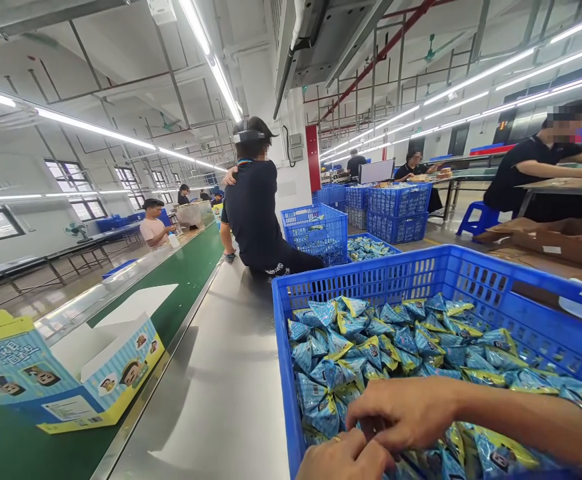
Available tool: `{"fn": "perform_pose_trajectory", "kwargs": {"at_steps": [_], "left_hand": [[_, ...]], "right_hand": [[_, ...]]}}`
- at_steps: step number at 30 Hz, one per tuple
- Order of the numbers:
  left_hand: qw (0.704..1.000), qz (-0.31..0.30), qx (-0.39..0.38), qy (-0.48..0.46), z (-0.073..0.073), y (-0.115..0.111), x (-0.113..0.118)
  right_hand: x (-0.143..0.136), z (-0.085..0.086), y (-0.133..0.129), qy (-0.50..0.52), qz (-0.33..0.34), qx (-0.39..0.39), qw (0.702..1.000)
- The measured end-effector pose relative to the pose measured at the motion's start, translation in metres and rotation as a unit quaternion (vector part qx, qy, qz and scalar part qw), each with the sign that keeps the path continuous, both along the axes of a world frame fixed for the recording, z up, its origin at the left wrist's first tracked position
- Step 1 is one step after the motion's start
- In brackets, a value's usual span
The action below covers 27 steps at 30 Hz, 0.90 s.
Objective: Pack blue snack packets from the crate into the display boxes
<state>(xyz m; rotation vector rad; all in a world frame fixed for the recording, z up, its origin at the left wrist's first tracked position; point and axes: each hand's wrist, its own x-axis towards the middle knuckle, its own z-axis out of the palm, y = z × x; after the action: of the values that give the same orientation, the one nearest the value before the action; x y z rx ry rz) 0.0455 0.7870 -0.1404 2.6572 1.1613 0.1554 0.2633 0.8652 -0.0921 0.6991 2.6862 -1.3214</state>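
Observation:
A blue plastic crate (283, 373) in front of me holds many pyramid-shaped packets (371, 347) in blue and yellow wrapping. Over its near left part, my right hand (405, 410) reaches in from the right, a bracelet on the wrist, its fingers curled down. Close against it at the bottom edge is my left hand (345, 457), with a ring and bent fingers. The two hands meet at the fingertips, just above the packets. Whatever lies between the fingers is hidden. An open printed carton (121, 383) stands to the left on the green conveyor belt (198, 263).
A steel ledge (221, 373) runs between belt and crate. A person in black (255, 200) sits on it farther ahead. Beyond are stacked blue crates (398, 210) and another crate of packets (371, 248). Flattened cardboard (545, 240) and a seated co-worker (531, 167) are at right.

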Motion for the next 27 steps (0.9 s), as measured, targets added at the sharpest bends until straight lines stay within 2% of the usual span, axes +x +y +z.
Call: {"fn": "perform_pose_trajectory", "kwargs": {"at_steps": [4,7,9,11,13,16,19,21,24,27], "left_hand": [[1.000,-0.002,-0.007,0.006,0.001,0.000,0.001],[1.000,-0.004,-0.008,-0.011,-0.004,0.003,0.000],[1.000,-0.006,-0.012,-0.016,-0.006,0.004,-0.002],[1.000,-0.010,-0.027,-0.003,-0.003,0.003,-0.002],[0.998,0.000,-0.056,0.014,0.009,-0.002,-0.001],[0.994,0.006,-0.106,0.015,0.038,-0.012,0.000],[0.990,-0.005,-0.142,0.005,0.064,-0.020,-0.003],[0.988,-0.007,-0.153,0.000,0.070,-0.021,-0.005],[0.989,-0.012,-0.149,-0.025,0.064,-0.018,-0.005],[0.991,-0.011,-0.132,-0.021,0.049,-0.013,-0.001]], "right_hand": [[0.004,0.008,0.005,0.041,0.001,-0.134,0.990],[0.010,0.015,0.011,0.066,-0.034,-0.161,0.984],[0.016,0.020,0.020,0.082,-0.085,-0.142,0.983],[0.025,0.025,0.032,0.097,-0.149,-0.107,0.978],[0.038,0.030,0.048,0.110,-0.217,-0.064,0.968],[0.060,0.032,0.074,0.125,-0.305,-0.006,0.944],[0.078,0.023,0.094,0.105,-0.367,0.041,0.923],[0.083,0.011,0.101,0.073,-0.381,0.070,0.919],[0.075,-0.013,0.101,0.030,-0.343,0.109,0.933],[0.053,-0.038,0.091,0.001,-0.252,0.133,0.959]]}}
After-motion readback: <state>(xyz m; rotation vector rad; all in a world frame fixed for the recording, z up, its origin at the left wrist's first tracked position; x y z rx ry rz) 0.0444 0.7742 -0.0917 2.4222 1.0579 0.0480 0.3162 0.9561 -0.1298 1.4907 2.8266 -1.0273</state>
